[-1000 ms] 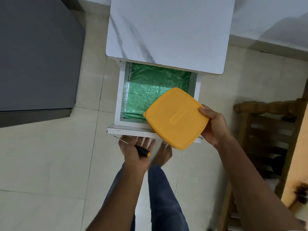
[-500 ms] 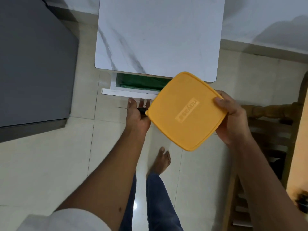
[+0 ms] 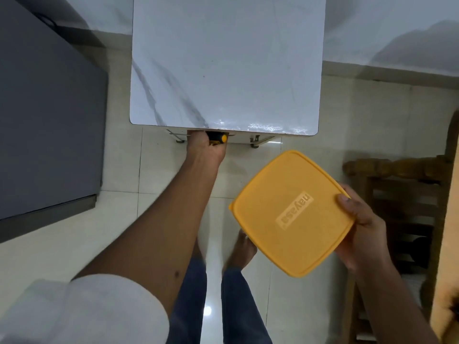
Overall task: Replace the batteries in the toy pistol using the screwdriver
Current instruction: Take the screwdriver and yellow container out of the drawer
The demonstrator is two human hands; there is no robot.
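My left hand [image 3: 205, 150] reaches under the front edge of the white marble-patterned table [image 3: 228, 63] and holds the screwdriver [image 3: 216, 138], whose black and yellow handle sticks out to the right. The fingers are hidden under the tabletop. My right hand [image 3: 360, 219] grips the right edge of a square yellow plastic box lid [image 3: 290, 212] held in the air at the right, thumb on top. The drawer is pushed in and out of sight. No toy pistol or batteries show.
A dark grey cabinet [image 3: 47, 120] stands at the left. A wooden chair [image 3: 402, 194] stands at the right edge. Pale floor tiles [image 3: 74, 232] lie below, with my bare feet and blue trousers [image 3: 238, 301] near the table.
The green-lined drawer, open a second ago, has slid shut under the tabletop with my left hand against its front. The yellow lid moved right and down, away from the table.
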